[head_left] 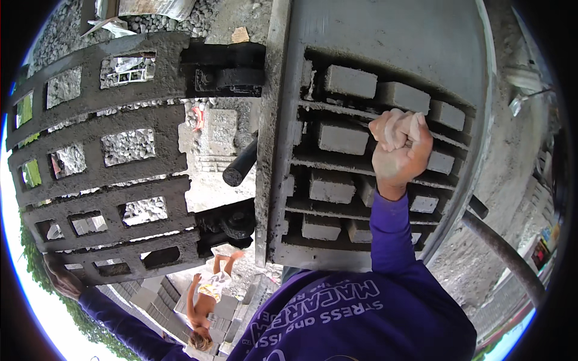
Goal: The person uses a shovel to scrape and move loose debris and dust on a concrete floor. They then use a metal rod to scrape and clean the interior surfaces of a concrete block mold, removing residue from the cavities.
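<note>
At the far left, my left hand grips the lower outer corner of a hinged metal grate, dark, caked with cement and full of rectangular openings. My right hand is a closed fist dusted with grey, held over a steel block mould. Whatever its fingers may hold is hidden. Thin divider walls split the mould into rows. Grey rectangular cores stand in these rows, and my right hand and forearm cover some of them.
Black hinge arms join grate and mould beside a dark round bar. A smooth metal plate borders the mould's far side. A curved pipe is at right. Below the grate are a person and stacked blocks.
</note>
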A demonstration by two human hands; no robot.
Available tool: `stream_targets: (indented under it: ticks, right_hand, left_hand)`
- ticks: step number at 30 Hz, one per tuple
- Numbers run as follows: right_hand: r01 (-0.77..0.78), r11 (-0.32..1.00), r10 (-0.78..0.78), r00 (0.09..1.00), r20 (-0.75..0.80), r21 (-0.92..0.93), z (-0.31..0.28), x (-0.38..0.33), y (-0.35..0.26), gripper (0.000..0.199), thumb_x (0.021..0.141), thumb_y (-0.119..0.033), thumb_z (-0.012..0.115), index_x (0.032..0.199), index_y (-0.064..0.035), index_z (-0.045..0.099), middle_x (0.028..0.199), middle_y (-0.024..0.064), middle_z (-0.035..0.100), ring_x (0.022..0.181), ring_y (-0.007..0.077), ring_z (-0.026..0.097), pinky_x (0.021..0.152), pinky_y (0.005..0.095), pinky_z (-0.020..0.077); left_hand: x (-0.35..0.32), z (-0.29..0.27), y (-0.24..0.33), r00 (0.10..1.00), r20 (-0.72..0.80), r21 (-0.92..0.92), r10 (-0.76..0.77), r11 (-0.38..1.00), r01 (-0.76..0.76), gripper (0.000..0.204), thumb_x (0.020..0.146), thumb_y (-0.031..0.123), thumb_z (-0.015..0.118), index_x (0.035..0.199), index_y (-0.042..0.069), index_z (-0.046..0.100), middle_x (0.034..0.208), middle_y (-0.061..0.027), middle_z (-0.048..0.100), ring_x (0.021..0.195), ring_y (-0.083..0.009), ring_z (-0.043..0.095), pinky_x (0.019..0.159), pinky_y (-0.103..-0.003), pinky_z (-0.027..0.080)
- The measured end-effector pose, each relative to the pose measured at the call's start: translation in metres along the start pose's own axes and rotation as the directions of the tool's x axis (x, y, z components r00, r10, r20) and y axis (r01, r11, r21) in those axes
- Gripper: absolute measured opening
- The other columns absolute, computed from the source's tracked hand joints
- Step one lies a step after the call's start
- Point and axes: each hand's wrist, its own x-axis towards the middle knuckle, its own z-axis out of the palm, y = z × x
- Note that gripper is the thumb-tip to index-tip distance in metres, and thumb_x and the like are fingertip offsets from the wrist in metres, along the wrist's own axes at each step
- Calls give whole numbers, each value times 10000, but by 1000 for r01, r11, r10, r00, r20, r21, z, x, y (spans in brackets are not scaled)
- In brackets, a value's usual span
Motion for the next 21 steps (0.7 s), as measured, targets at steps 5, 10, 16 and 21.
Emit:
stream_targets:
  ticks: [5, 10, 16, 21]
  right_hand:
    - [86, 984, -142, 908, 395, 156, 17, 10, -63, 451, 1035, -277, 292, 622, -97, 300, 547, 28, 310, 503, 154, 300, 494, 302, 280]
    - [-37, 998, 42, 996, 76, -57, 6, -2, 4, 459, 1022, -333, 309, 615, -119, 317, 547, 28, 328, 499, 155, 297, 547, 318, 297]
    - [40, 999, -42, 985, 167, 15, 19, 6, -32, 472, 1034, -307, 314, 611, -104, 269, 550, 7, 283, 489, 128, 263, 484, 297, 244]
    - [15, 1000, -15, 1000, 12, 1, 15, 6, -6, 460, 1037, -281, 337, 621, -95, 271, 562, 4, 250, 485, 134, 258, 473, 296, 240]
  left_hand:
    - [-4, -4, 4, 1000, 18, 30, -5, 1000, 4, 627, 971, 512, 434, 1273, -8, 614, 1174, -141, 673, 1050, -231, 631, 928, -361, 480]
    - [0, 5, 8, 1000, 19, 28, 2, 1000, -3, 627, 970, 517, 427, 1268, 0, 620, 1159, -137, 677, 1033, -231, 633, 915, -364, 481]
    - [-4, -9, 6, 998, 41, 69, 48, 996, -50, 630, 970, 533, 403, 1258, 22, 635, 1112, -122, 685, 976, -231, 637, 879, -370, 484]
    - [4, -6, -2, 996, 54, 99, 72, 992, -77, 629, 968, 534, 402, 1250, 26, 641, 1090, -115, 687, 958, -230, 637, 875, -366, 482]
